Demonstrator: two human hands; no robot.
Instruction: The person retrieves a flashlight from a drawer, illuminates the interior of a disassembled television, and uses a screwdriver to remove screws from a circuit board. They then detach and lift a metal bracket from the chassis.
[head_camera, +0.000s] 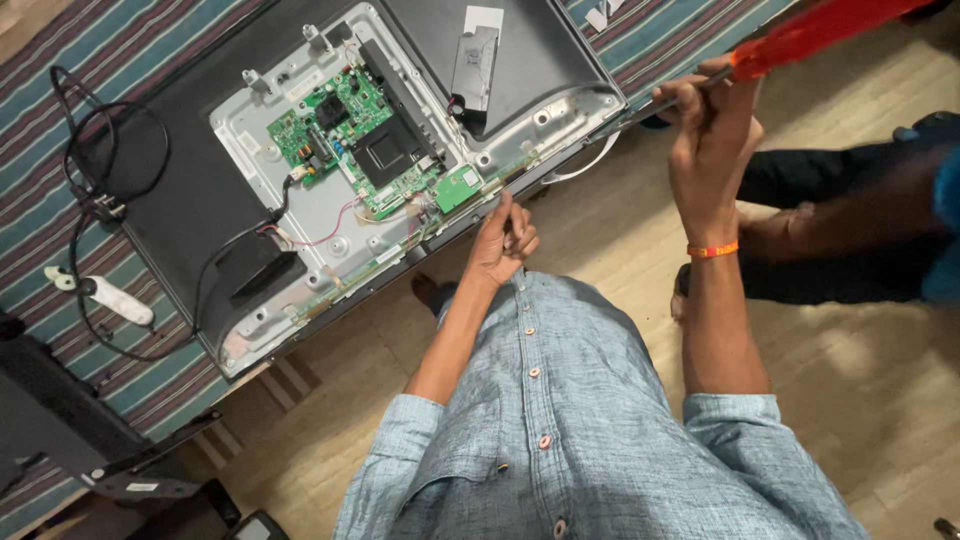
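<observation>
While crouched over wood floor (860, 400), left hand (503, 243) curled, fingertips pressed to lower edge of opened television (200, 190), nothing seen in its grasp. Right hand (712, 140) clenched round shaft of red-handled screwdriver (800, 38), tip angled toward panel's right corner. Beyond: green circuit board (350, 135) on bare metal chassis, black cable (100, 160) and white plug (110, 297) left on striped mat (60, 50).

- Bare wooden floor (600, 240) at 3 o'clock of your left hand (503, 243) gives you open room.
- At 11 o'clock the circuit board (355, 140) and wires crowd the television's edge (400, 262).
- A seated person's leg (850, 230) blocks 3 o'clock of your right hand (712, 130).
</observation>
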